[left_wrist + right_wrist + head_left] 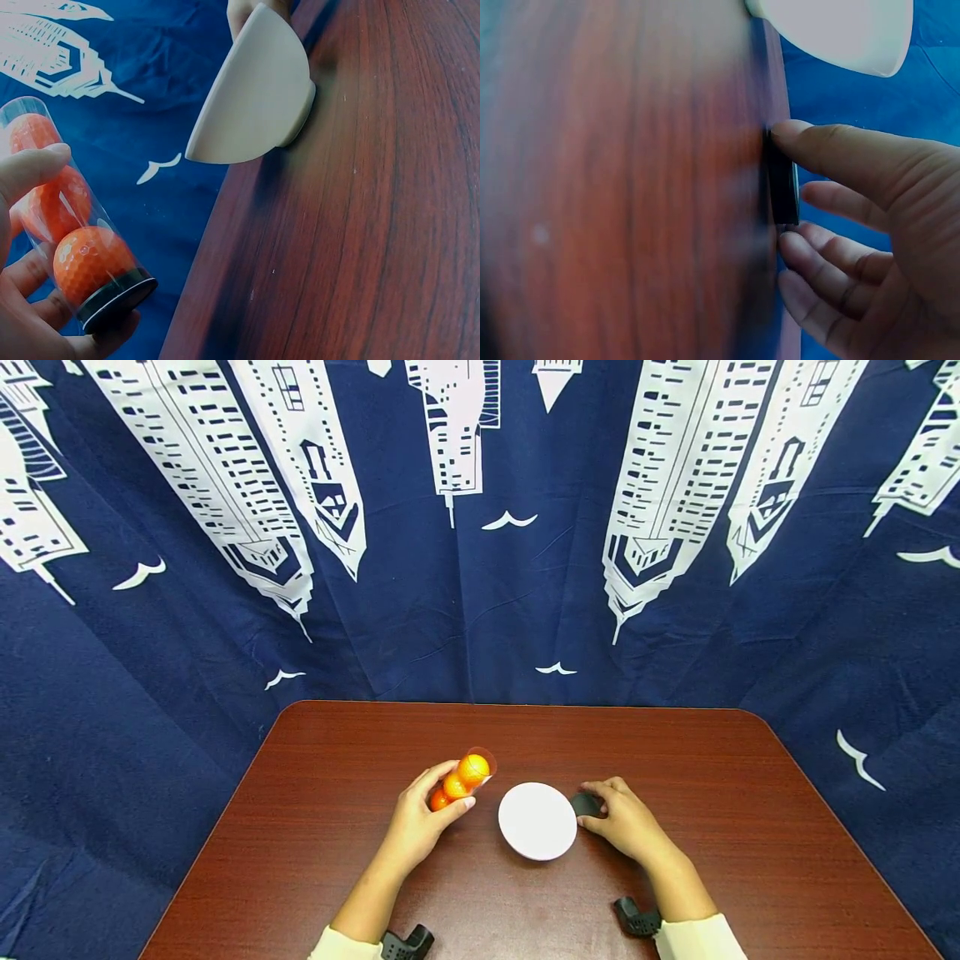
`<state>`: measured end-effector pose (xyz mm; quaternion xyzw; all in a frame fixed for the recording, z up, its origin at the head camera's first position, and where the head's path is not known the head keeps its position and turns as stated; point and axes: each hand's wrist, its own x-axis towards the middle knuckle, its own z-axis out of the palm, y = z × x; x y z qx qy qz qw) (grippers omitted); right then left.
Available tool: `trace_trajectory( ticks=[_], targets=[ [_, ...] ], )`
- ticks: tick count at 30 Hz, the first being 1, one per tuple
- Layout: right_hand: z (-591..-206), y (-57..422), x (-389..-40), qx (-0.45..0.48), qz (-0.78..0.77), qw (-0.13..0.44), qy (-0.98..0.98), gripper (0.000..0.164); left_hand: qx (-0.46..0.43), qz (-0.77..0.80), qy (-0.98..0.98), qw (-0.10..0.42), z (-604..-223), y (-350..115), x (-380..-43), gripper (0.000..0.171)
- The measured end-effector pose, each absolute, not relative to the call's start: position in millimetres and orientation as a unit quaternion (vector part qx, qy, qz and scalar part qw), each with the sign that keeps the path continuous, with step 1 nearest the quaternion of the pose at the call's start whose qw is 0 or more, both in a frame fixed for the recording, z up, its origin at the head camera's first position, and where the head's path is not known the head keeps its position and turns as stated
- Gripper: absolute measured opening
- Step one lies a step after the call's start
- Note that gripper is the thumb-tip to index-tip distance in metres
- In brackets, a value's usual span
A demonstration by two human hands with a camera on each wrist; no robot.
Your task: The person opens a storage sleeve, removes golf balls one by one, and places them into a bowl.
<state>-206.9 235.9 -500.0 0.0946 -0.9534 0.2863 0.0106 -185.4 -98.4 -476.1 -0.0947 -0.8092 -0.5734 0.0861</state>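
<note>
My left hand grips a clear plastic tube, held tilted above the table. Inside sit three orange golf balls in a row. A black cap closes the tube's lower end in the left wrist view; its other end shows no cap. My right hand pinches a flat round black lid by its edges, at the table surface. Between the hands stands a white bowl, just left of the lid. Its inside looks plain white in the head view.
The reddish-brown wooden table has rounded far corners. Behind it hangs a dark blue cloth printed with white buildings and birds. Black wrist devices sit at both cuffs.
</note>
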Motion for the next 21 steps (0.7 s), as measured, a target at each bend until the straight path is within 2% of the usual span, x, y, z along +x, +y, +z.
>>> trace_trajectory(
  ticks=[7,13,21],
  targets=[
    [-489,238,-205,0.095,0.286,0.041,-0.953,0.054,-0.095,-0.574,-0.809,0.086,-476,-99,-186,0.054],
    [-479,235,-204,0.109,0.3,0.105,-0.942,0.044,-0.102,-0.57,-0.81,0.094,-476,-98,-185,0.054],
    [-457,220,-192,0.152,0.364,0.147,-0.907,0.034,-0.1,-0.567,-0.812,0.096,-476,-97,-183,0.053]
  ],
)
